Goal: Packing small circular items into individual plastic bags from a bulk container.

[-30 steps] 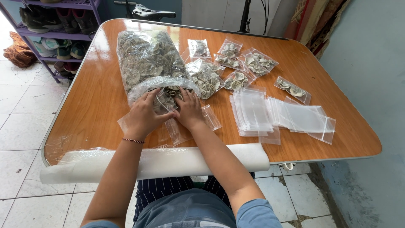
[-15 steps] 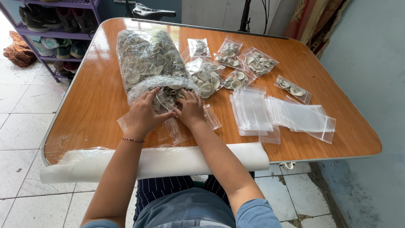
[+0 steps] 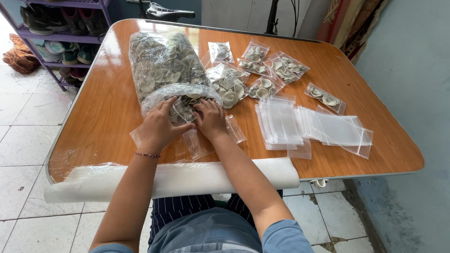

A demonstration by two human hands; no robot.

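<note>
A big clear plastic bag [image 3: 161,65] stuffed with grey-white coiled rings lies on the wooden table [image 3: 103,107], its open mouth facing me. My left hand [image 3: 157,126] and my right hand [image 3: 211,119] rest side by side at that mouth, fingers curled over a small clear zip bag [image 3: 180,112] holding a few rings. More small empty bags [image 3: 206,140] lie flat under and beside my hands. What my fingertips pinch is partly hidden.
Several small filled bags [image 3: 255,70] lie at the back centre, one more [image 3: 324,97] to the right. A stack of empty zip bags [image 3: 281,124] and loose ones [image 3: 340,131] sit right. A white roll [image 3: 187,180] lies along the near edge. A shoe rack [image 3: 61,33] stands back left.
</note>
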